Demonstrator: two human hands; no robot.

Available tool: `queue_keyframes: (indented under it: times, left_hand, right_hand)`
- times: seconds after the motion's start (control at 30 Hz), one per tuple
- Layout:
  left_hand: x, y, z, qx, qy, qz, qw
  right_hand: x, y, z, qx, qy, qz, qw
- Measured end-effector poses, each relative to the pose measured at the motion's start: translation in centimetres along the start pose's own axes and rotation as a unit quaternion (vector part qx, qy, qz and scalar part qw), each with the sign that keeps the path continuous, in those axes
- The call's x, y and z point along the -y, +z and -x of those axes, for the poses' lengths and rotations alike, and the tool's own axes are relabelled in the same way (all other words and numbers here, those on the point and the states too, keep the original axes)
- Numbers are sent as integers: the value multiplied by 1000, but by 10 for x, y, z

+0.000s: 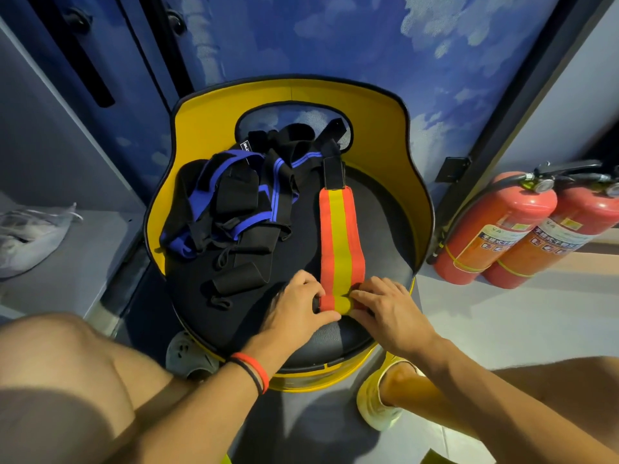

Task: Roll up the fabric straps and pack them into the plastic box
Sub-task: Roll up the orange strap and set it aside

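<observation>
An orange strap with a yellow middle stripe [340,236] lies lengthwise on the black seat of a yellow chair [385,209], its black fastener end pointing away from me. Its near end is curled into a small roll. My left hand [296,308] pinches the roll's left side and my right hand [385,304] pinches its right side. A tangled heap of black and blue straps [231,195] covers the seat's left and back. No plastic box shows in the view.
Two red fire extinguishers [509,229] stand on the floor at the right. A grey shoe [25,236] lies on a ledge at the left. My knees and a yellow shoe [376,403] flank the chair, with a grey clog [191,356] under it.
</observation>
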State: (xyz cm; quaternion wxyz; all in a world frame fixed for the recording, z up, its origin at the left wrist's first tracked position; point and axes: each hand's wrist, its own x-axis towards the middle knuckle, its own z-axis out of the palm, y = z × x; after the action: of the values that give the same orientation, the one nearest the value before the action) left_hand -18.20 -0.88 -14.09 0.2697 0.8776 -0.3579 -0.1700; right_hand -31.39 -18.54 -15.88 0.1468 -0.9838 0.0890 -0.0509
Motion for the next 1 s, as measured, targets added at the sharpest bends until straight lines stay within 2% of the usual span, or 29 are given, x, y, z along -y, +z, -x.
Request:
queue_keyframes:
  times: [0.13,0.3,0.47,0.53,0.63,0.73,0.8,1.0]
  left_hand:
    - [6,-1,0,4,3,21,1000]
    - [12,0,-4,0,-41,68,997]
    - [6,3,-13,-1,-139,101,985]
    - [3,2,-17,2,-174,122,977]
    - [1,1,-22,-14,-190,94,977]
    - [1,0,-23,-62,-196,78,975]
    - [-1,1,-23,-88,-179,95,975]
    - [-5,18,-27,-159,-36,106,981]
  right_hand:
    - [2,-1,-5,32,29,-72,996]
    - [9,-2,-5,9,112,-206,972]
    - [10,11,-5,-67,130,-131,981]
    - [7,13,-3,-69,110,-117,985]
    - [2,13,1,-44,68,-53,995]
    - [3,13,1,-65,34,-15,997]
    - [5,14,0,-76,3,4,997]
    - [4,3,-8,-93,-41,89,991]
